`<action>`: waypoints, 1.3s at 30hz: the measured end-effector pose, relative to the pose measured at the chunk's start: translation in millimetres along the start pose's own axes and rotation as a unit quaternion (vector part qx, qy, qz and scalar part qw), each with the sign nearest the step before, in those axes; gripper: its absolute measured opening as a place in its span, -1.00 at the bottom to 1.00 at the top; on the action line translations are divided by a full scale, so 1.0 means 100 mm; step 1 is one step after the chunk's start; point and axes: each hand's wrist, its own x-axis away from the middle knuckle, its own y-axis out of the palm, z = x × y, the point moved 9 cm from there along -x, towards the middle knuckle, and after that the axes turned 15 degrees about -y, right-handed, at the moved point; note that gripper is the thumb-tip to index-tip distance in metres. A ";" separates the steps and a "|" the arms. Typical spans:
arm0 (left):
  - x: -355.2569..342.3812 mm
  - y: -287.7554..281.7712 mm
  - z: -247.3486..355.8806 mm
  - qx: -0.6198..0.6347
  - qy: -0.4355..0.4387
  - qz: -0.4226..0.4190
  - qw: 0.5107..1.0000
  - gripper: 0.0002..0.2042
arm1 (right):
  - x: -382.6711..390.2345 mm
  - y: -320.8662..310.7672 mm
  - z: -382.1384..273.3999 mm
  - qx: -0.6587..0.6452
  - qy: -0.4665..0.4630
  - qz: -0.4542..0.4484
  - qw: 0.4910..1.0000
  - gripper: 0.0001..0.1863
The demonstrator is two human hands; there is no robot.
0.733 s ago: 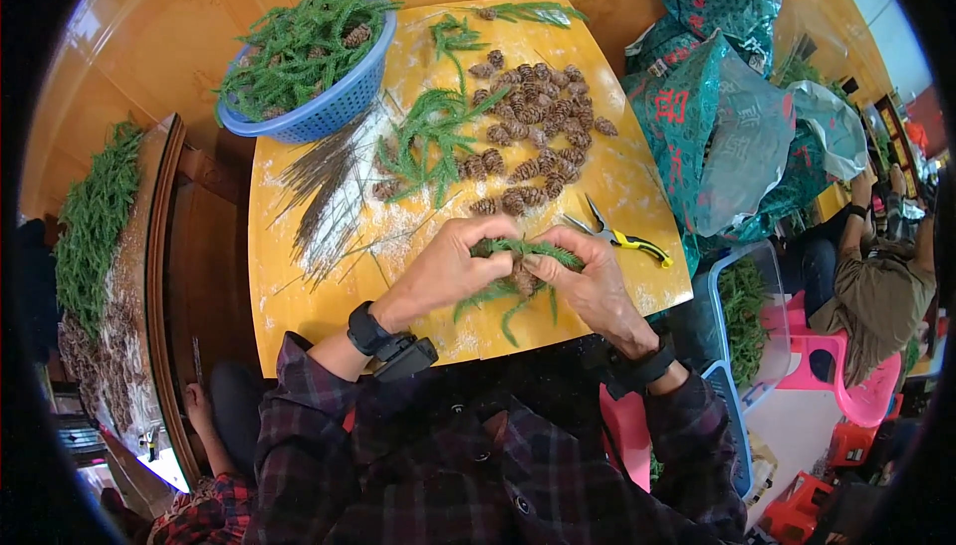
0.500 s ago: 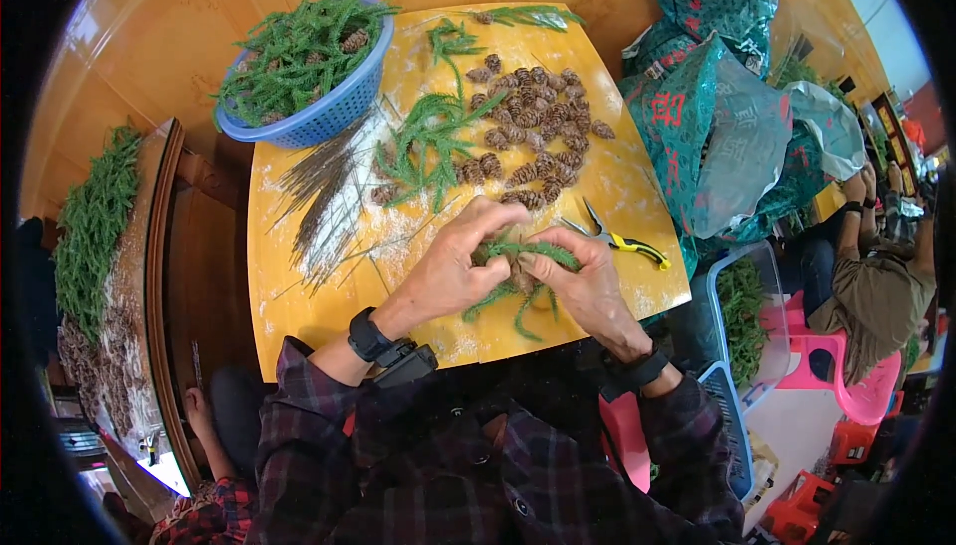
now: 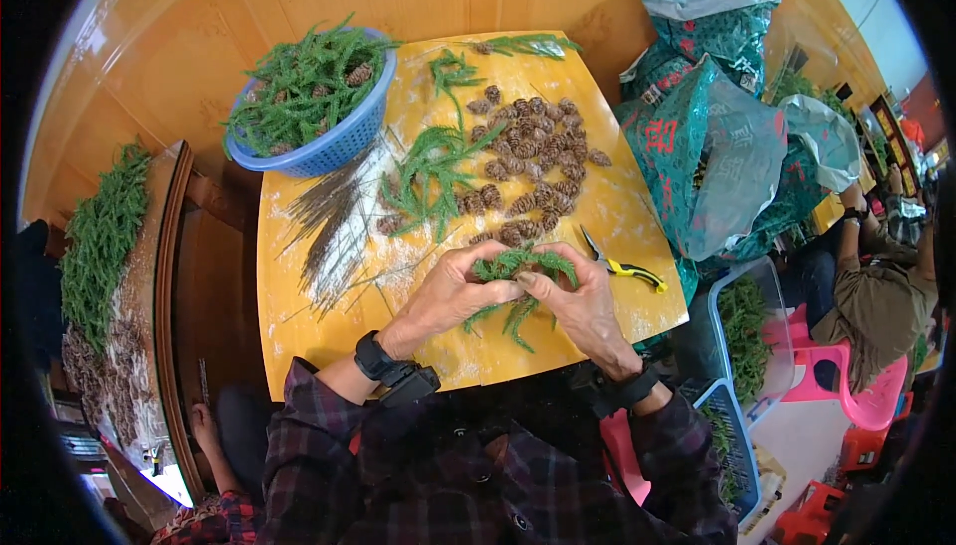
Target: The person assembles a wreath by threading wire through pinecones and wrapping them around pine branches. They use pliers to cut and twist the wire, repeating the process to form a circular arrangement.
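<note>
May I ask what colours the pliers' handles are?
The handles are yellow and black, shown in the head view.

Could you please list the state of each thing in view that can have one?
Left hand, gripping green sprigs
Right hand, gripping the same sprigs
Pliers, lying on the table, opening unclear
Blue basket, heaped with greenery
Pine cones, loosely clustered
Dark stems, loosely bunched
Clear bin, holding green branches
</note>
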 end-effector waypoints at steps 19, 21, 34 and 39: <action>0.20 -0.45 0.21 0.122 0.104 0.115 0.980 -0.66 | -0.51 0.29 -0.37 0.131 -0.063 -0.088 0.985 -0.80; 0.10 -0.66 0.02 0.318 0.138 0.135 0.928 -0.68 | -0.68 0.48 -0.48 0.052 -0.015 -0.062 0.997 -0.77; -0.04 -0.72 -0.11 0.292 0.142 0.117 0.939 -0.84 | -1.61 1.48 -0.47 0.006 -0.012 -0.107 0.994 -0.70; -0.05 -0.69 -0.05 0.148 0.149 0.148 0.967 -0.88 | -0.98 1.10 -0.51 -0.029 -0.047 -0.090 0.994 -0.73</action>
